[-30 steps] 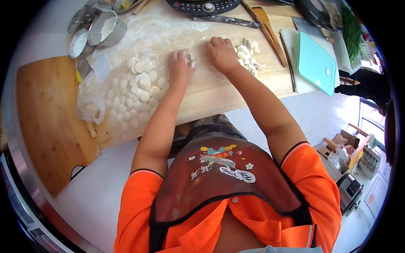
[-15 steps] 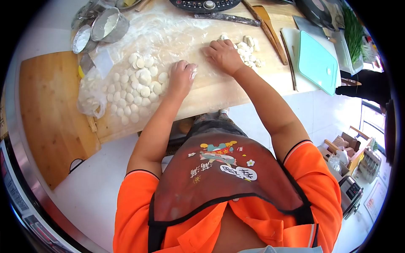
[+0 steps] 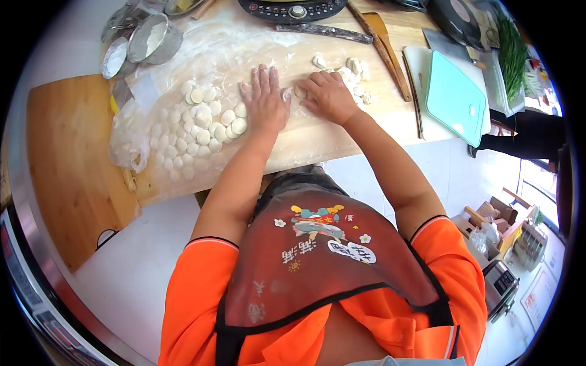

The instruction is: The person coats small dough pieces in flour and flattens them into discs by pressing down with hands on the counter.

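My left hand [image 3: 267, 100] lies palm down on the floured wooden board [image 3: 305, 137], fingers stretched out and dusted with flour. To its left are several flattened round dough pieces [image 3: 203, 116], some overlapping. My right hand [image 3: 328, 96] rests on the board with bent fingers, their tips at a small pale dough piece [image 3: 300, 92]. A heap of small dough pieces [image 3: 354, 70] lies just beyond and to the right of my right hand, and one separate piece [image 3: 318, 61] sits above it.
A metal pot with flour [image 3: 156, 39], a flour bowl [image 3: 115, 58] and a plastic bag [image 3: 127, 140] are at the left. A dark stick [image 3: 323, 32], a wooden spatula [image 3: 390, 55] and a teal lid [image 3: 456, 97] lie at the back and right. A person's dark-clothed leg [image 3: 519, 143] shows at far right.
My left hand has gone from curled to spread flat on the board. My right hand has moved slightly down and right, and a dough piece now shows at its fingertips.
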The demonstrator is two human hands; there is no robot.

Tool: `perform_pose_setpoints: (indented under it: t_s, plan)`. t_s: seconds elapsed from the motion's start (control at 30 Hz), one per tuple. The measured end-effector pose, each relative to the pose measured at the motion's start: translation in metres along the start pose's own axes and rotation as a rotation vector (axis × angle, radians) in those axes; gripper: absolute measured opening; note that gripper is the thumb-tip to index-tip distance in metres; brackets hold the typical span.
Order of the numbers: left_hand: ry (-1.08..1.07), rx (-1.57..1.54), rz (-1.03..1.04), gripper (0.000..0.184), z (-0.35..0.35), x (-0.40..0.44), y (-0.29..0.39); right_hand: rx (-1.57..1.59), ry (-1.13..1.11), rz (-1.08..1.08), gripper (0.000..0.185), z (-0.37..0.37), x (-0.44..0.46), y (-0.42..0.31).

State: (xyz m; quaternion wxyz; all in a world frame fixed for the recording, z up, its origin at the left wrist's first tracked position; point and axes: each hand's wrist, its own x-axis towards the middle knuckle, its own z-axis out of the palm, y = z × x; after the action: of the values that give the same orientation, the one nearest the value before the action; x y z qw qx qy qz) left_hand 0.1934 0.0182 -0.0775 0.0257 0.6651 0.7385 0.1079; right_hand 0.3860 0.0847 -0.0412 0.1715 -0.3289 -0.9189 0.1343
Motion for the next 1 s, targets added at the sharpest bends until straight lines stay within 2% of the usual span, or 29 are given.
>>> perform_pose_setpoints:
  t_s: [0.13, 0.27, 0.33, 0.4, 0.5, 0.53, 0.57, 0.6, 0.63, 0.7, 0.8, 0.9, 1.0]
  plan:
    - [-0.01, 0.056, 0.018, 0.065, -0.006, 0.014, 0.0, 0.03, 0.009, 0.013, 0.039, -0.002, 0.006, -0.003]
    - [-0.003, 0.037, 0.032, 0.063, 0.003, 0.021, -0.007, -0.077, 0.027, -0.015, 0.023, 0.015, 0.009, -0.002]
    - [0.004, 0.052, 0.061, 0.061, 0.009, 0.025, -0.017, -0.138, 0.044, -0.077, 0.023, 0.02, 0.012, -0.012]
    - [-0.004, 0.017, 0.119, 0.059, 0.016, 0.032, -0.059, -0.173, 0.088, -0.15, 0.019, 0.026, 0.011, -0.026]
    - [0.064, -0.088, 0.09, 0.052, 0.001, 0.032, -0.079, -0.152, 0.042, -0.09, 0.019, 0.026, 0.011, -0.056]
    - [0.097, -0.171, 0.07, 0.052, -0.004, 0.034, -0.069, -0.093, -0.038, -0.033, 0.027, 0.022, 0.01, -0.059]
    - [0.123, -0.258, 0.049, 0.051, -0.008, 0.034, -0.057, -0.096, -0.023, 0.042, 0.028, 0.019, 0.009, -0.054]
    - [0.049, -0.314, 0.053, 0.057, -0.006, 0.037, -0.043, -0.103, -0.014, 0.115, 0.028, 0.017, 0.01, -0.04]
    - [0.038, -0.264, 0.007, 0.06, 0.004, 0.032, -0.024, -0.112, -0.005, 0.184, 0.029, 0.013, 0.012, -0.023]
    - [0.007, -0.157, -0.071, 0.067, 0.023, 0.024, 0.007, -0.211, 0.204, 0.168, 0.025, -0.003, 0.016, 0.012]
    - [-0.127, 0.011, -0.062, 0.071, 0.004, 0.021, 0.024, -0.202, 0.134, 0.1, 0.029, -0.012, 0.024, 0.05]
    - [-0.084, 0.013, 0.01, 0.071, -0.001, 0.034, 0.022, -0.098, -0.063, 0.049, 0.027, -0.016, 0.041, 0.073]
    - [-0.021, -0.012, 0.023, 0.07, 0.002, 0.041, 0.02, -0.162, -0.055, -0.028, 0.028, -0.005, 0.053, 0.084]
